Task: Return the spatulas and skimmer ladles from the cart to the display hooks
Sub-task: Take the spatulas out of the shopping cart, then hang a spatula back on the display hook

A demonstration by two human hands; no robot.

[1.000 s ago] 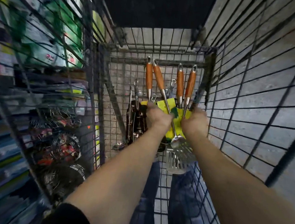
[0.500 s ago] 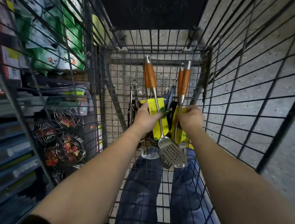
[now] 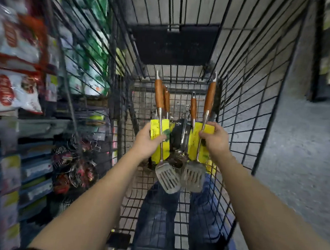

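Inside a black wire cart (image 3: 245,132) my left hand (image 3: 148,143) grips a slotted steel spatula (image 3: 167,177) with an orange-brown handle, by its yellow card. My right hand (image 3: 215,139) grips a second slotted spatula (image 3: 192,177) the same way, at its yellow card. Both are held upright, handles up, blades down, a hand's width apart. A second wooden handle stands close behind each held one. Between them, lower in the cart, lie dark-carded steel ladles (image 3: 178,140); how they lie is hard to tell.
Shelves with red-and-white bags (image 3: 11,67) and green packs stand left of the cart. Lower left hang wire utensils (image 3: 72,166) on a rack. My jeans show through the cart floor. Grey concrete floor (image 3: 301,156) lies to the right.
Both hands have lifted the spatulas higher in the cart and drawn them apart. The view has tilted up and the surroundings are blurred by head motion.
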